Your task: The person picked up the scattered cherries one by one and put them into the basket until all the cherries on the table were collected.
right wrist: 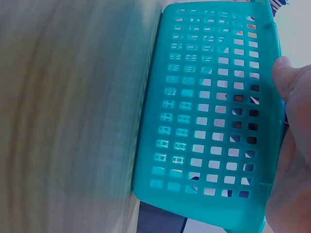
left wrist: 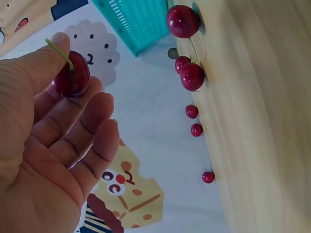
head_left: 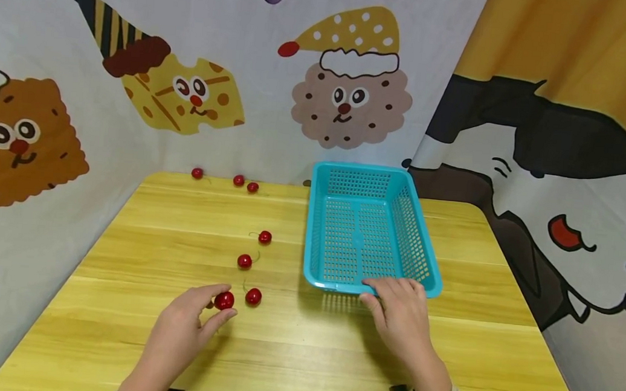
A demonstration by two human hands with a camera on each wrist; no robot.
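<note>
Between thumb and fingertips my left hand pinches a dark red cherry, raised above the table. The left wrist view shows the same cherry with a short green stem. My right hand rests at the near rim of a turquoise plastic basket, its fingers over the edge; in the right wrist view the thumb lies against the outer side of that rim. No cherries show inside the basket. Just right of the held cherry lies another cherry with its stem.
Two cherries lie farther up the table, one beyond the other. Several more, including a cherry, sit along the back edge. A printed cloth hangs behind the wooden table.
</note>
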